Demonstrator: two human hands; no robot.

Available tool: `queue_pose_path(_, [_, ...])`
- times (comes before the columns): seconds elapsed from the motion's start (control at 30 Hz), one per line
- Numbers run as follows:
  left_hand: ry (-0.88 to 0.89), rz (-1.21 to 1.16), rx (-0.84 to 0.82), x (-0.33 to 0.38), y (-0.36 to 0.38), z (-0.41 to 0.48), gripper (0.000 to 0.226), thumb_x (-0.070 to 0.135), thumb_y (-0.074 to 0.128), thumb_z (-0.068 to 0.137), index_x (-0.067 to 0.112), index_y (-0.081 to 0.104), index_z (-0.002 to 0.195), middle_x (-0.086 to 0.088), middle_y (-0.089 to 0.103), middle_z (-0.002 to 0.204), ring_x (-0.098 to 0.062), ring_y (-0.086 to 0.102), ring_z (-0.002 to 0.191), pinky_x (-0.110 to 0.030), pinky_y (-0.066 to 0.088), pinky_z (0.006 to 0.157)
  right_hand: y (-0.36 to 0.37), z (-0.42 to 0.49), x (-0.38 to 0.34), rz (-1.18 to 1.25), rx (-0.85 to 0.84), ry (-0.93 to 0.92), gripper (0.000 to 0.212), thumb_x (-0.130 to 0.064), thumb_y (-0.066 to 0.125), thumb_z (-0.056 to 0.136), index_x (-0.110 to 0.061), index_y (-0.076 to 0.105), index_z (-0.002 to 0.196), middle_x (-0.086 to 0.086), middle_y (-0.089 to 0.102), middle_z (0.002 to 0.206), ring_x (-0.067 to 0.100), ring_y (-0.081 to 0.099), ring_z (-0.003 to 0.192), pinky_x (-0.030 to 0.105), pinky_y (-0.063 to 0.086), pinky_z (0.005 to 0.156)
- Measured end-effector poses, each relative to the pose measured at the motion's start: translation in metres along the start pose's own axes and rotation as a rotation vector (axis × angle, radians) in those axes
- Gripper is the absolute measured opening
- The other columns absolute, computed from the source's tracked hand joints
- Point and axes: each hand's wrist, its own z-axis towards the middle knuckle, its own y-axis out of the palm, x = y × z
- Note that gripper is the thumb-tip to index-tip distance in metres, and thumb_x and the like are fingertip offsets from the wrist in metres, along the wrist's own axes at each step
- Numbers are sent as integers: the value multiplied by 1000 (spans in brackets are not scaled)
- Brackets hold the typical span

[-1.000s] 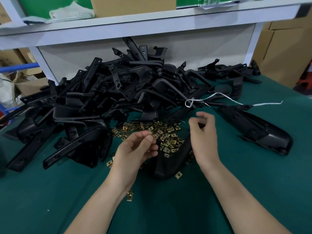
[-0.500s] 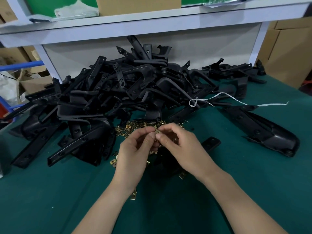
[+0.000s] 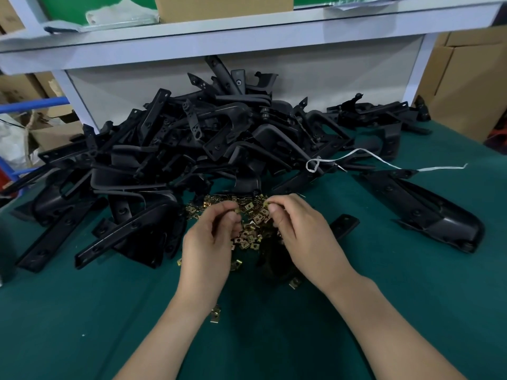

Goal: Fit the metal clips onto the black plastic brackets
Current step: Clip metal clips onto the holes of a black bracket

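A heap of brass-coloured metal clips (image 3: 251, 229) lies on the green table in front of a big pile of black plastic brackets (image 3: 208, 149). My left hand (image 3: 211, 242) hovers over the heap and pinches a clip between thumb and fingertips. A short gap to the right, my right hand (image 3: 299, 234) pinches another clip at the heap's far edge. One black bracket (image 3: 343, 224) lies under my right hand, mostly hidden; only its end sticks out.
A single long bracket (image 3: 428, 209) lies apart at the right, with a white string (image 3: 384, 163) beside it. Loose clips (image 3: 216, 314) sit near my left wrist. A white shelf frame (image 3: 247, 31) stands behind the pile. Cardboard boxes (image 3: 466, 86) stand at the right.
My hands had come together over the clip heap half a second ago; now they have drawn slightly apart, each pinching a clip.
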Motion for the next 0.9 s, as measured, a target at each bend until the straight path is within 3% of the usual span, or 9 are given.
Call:
queue_pose_path(0.1, [-8, -30, 27, 0, -6, 5, 22, 13, 53, 103, 31, 66, 106, 13, 72, 91, -3, 67, 82, -12, 51, 78, -1, 0, 6, -55, 33, 42, 30, -28, 46, 106, -24, 58, 133, -14, 59, 113, 0, 56, 99, 13, 44, 87])
queue_pose_path(0.2, [-20, -25, 11, -1, -5, 4, 22, 14, 53, 103, 31, 66, 108, 14, 72, 91, -3, 67, 83, -12, 51, 78, 1, -2, 8, -90, 18, 88, 36, -24, 48, 104, -30, 49, 139, -16, 59, 111, -2, 54, 91, 4, 39, 77])
queue_pose_path(0.3, [-54, -34, -25, -2, -4, 3, 22, 14, 54, 103, 31, 66, 110, 15, 72, 90, -1, 67, 81, -11, 50, 76, 1, -2, 7, -51, 18, 134, 23, -36, 42, 104, -36, 58, 120, -21, 63, 105, -4, 57, 88, 12, 42, 72])
queue_pose_path(0.37, [-70, -40, -79, -2, -4, 2, 23, 14, 55, 102, 32, 67, 110, 13, 73, 89, -2, 67, 80, -11, 51, 76, 0, -2, 5, -42, -22, 157, 28, -44, 37, 104, -36, 64, 108, -22, 67, 98, -3, 60, 89, 20, 48, 76])
queue_pose_path(0.5, [-93, -58, -223, -2, -3, 0, 24, 13, 58, 100, 31, 69, 111, 7, 75, 89, -6, 70, 82, -14, 52, 77, 1, -2, 5, -23, -34, 161, 36, -49, 34, 102, -32, 65, 97, -9, 67, 73, 8, 61, 67, 35, 51, 68])
queue_pose_path(0.63, [-101, -94, -288, -2, -1, -1, 22, 12, 60, 99, 28, 68, 111, 6, 76, 90, -7, 71, 84, -13, 52, 77, -1, 0, 7, 128, 42, 172, 26, -40, 44, 104, -32, 64, 91, -21, 63, 71, 3, 58, 66, 16, 41, 60])
queue_pose_path(0.83, [-70, -162, -288, 3, -2, -4, 23, 14, 62, 98, 32, 73, 106, 2, 77, 94, -10, 72, 87, -13, 53, 79, -5, 5, 5, 339, 88, 260, 25, -38, 50, 103, -30, 68, 88, -19, 68, 86, 0, 62, 82, 9, 42, 69])
queue_pose_path(0.9, [-66, -175, -288, 6, -2, -5, 27, 13, 63, 97, 37, 74, 102, 2, 77, 94, -10, 73, 87, -13, 53, 79, -6, 7, 6, 378, 100, 275, 26, -37, 50, 102, -30, 70, 87, -12, 69, 84, 1, 62, 79, 12, 43, 67])
